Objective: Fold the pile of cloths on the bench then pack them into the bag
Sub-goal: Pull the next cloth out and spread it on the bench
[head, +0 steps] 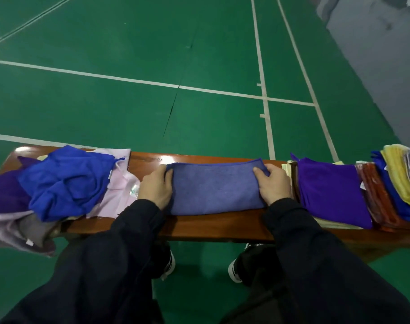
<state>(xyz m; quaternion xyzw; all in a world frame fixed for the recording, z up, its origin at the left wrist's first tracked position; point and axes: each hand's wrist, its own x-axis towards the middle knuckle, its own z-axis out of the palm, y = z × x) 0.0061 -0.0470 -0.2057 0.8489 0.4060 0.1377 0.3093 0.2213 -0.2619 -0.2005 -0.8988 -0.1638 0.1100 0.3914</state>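
Cloth (pixel 214 187) lies flat on worktop (pixel 222 226) btwn my hands, left hand (pixel 156 185) & right hand (pixel 274 183) each pinching an end; I reckon uneven pull skews fold.

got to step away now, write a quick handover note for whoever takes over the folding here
Left hand and right hand: each grips one end of the periwinkle cloth, lying flat mid-bench.
Unfolded pile: on the left end, partly hanging off.
Done: folded stack on the right end.
Left: finish this cloth, fold the pile, pack everything. No bag is in view.
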